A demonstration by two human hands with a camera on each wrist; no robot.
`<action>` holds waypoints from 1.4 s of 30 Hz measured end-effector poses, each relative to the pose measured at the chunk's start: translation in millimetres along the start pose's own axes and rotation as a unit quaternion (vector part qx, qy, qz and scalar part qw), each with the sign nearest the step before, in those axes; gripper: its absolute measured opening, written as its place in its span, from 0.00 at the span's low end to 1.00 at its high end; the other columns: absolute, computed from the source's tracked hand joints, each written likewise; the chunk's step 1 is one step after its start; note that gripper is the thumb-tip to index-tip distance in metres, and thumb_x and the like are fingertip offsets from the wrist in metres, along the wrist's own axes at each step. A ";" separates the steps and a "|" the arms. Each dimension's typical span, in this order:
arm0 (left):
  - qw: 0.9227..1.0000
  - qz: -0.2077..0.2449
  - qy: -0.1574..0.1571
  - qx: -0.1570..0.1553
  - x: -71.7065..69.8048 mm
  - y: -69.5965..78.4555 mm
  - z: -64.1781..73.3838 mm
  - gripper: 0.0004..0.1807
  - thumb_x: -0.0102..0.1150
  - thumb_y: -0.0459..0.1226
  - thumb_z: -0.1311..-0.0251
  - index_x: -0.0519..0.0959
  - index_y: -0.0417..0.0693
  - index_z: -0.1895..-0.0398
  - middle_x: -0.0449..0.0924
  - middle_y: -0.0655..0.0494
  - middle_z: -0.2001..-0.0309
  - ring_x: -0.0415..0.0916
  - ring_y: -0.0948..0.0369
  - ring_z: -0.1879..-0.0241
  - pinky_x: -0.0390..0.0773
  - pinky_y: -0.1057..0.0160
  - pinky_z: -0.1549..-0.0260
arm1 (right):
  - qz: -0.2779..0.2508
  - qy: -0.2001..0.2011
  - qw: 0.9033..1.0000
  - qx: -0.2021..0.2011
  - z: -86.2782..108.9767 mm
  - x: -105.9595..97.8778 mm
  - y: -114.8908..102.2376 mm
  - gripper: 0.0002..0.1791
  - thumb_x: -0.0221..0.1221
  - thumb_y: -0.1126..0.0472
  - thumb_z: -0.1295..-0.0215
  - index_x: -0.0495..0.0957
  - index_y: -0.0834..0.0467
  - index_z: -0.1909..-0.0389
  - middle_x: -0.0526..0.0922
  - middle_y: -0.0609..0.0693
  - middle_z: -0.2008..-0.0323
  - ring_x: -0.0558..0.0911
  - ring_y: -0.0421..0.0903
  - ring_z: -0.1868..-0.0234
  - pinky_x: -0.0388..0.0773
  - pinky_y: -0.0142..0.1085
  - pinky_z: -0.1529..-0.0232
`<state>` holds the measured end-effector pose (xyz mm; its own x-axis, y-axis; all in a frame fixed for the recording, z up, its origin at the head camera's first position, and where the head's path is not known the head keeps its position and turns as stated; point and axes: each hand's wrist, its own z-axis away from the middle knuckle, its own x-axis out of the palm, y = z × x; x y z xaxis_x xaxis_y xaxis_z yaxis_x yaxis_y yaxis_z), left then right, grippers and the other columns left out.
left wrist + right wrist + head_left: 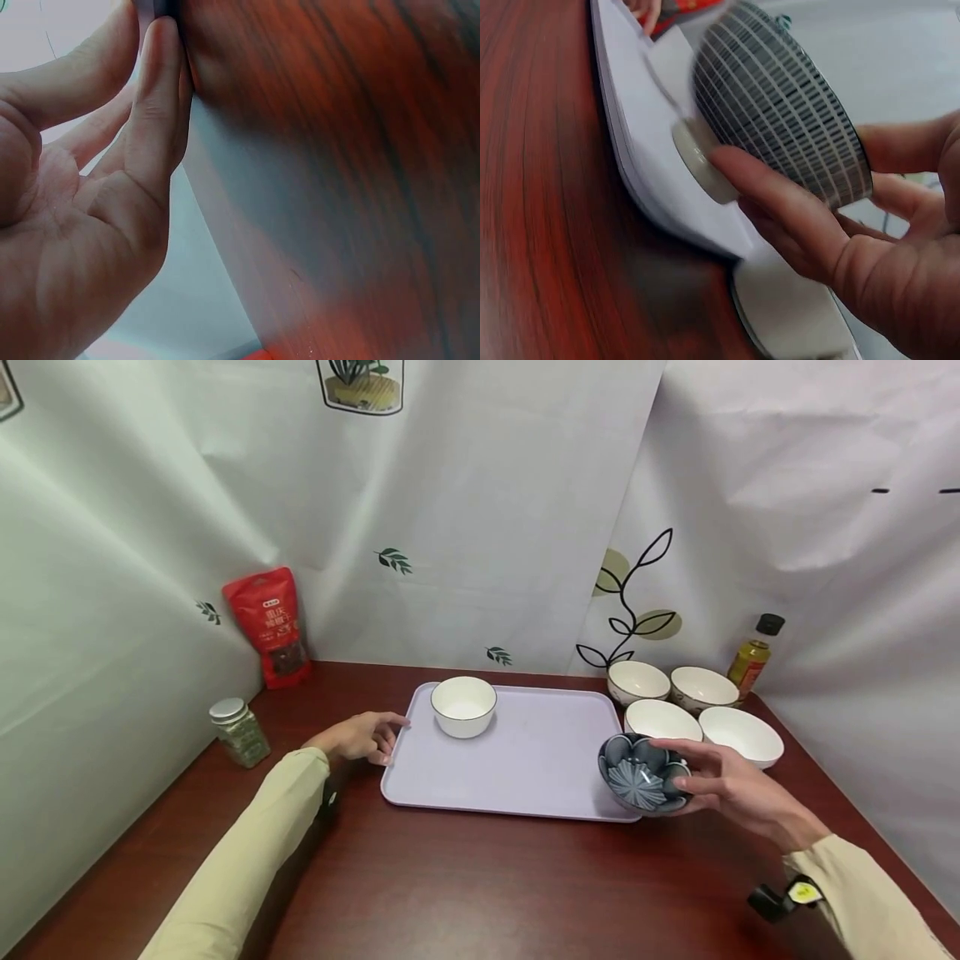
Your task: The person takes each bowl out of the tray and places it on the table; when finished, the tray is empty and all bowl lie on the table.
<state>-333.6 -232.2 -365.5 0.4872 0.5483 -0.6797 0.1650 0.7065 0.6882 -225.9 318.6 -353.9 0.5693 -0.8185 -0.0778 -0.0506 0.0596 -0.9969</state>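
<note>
A dark blue-grey bowl [637, 777] with a petal-patterned inside is in my right hand [738, 785]. The fingers grip its right side, holding it tilted above the front right corner of the lavender tray [517, 768]. In the right wrist view the bowl's outside [780, 105] shows a checked pattern and a pale foot [701, 161]. On the tray's left part stands a white bowl [463, 717] with a thin dark rim. My left hand [363, 739] is at the tray's left edge; in the left wrist view its thumb and fingers [154, 112] pinch that edge.
Several white bowls [738, 735] stand close together right of the tray, with an oil bottle [752, 656] behind them. On the left are a red pouch [272, 622] and a jar of dried herbs [242, 735]. Fabric walls [487, 527] enclose the dark wooden table [480, 885].
</note>
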 end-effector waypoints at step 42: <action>1.000 -0.013 0.000 -0.003 -0.5 1.8 1.5 0.41 0.67 0.21 0.47 0.63 0.34 0.28 0.75 0.46 0.61 0.75 0.59 0.61 0.75 0.68 0.65 | -0.010 -0.014 1.000 0.012 42.7 -47.0 36.5 0.32 0.44 0.76 0.26 0.58 0.56 0.23 0.62 0.25 0.34 0.79 0.34 0.41 0.83 0.49 0.48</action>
<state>-332.3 -231.9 -363.6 0.4824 0.5299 -0.6976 0.1724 0.7234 0.6686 -219.4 383.7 -387.0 0.5924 -0.8036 -0.0570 -0.0198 0.0562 -0.9982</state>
